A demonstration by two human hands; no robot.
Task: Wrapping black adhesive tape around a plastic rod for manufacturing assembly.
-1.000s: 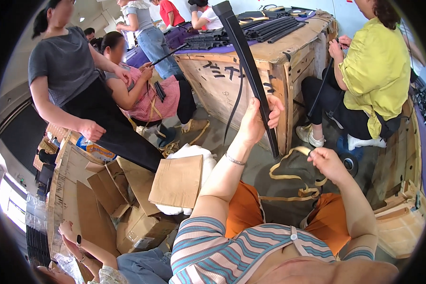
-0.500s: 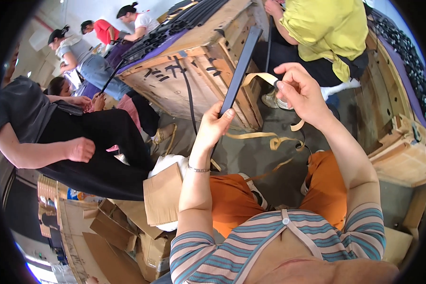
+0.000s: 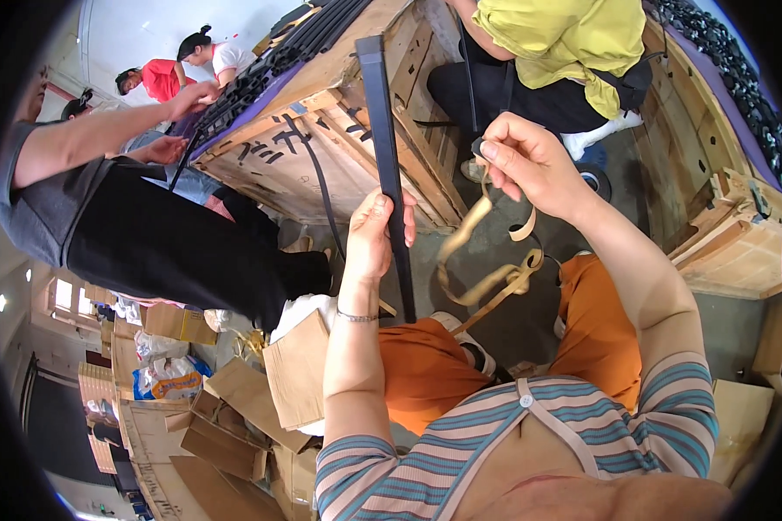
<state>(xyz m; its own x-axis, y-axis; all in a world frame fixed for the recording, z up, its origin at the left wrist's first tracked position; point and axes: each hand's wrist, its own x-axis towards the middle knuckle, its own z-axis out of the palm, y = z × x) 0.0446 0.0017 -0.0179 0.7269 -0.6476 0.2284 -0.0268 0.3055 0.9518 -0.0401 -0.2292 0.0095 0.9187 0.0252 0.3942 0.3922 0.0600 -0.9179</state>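
Observation:
My left hand (image 3: 375, 236) is closed around a long, flat black bar (image 3: 379, 122), gripping it near its middle. The bar stands almost upright, its top end leaning slightly left, its lower end above my left thigh. To the right, my right hand (image 3: 530, 165) pinches a small dark end between thumb and fingers. From there a tan strip (image 3: 466, 227), which looks like tape or backing paper, hangs down. It curls in loose loops between my knees, apart from the bar.
A wooden crate (image 3: 261, 182) ahead carries a pile of black bars (image 3: 278, 69). Another crate at right holds many small black pieces (image 3: 721, 69). A person in yellow (image 3: 556, 43) sits ahead; another in dark clothes (image 3: 148, 217) stands at left. Cardboard boxes (image 3: 226, 434) lie lower left.
The bar has swung from leaning right to nearly upright. The tan strip, stretched from bar to right hand before, now hangs slack. The person at left now reaches toward the piled bars.

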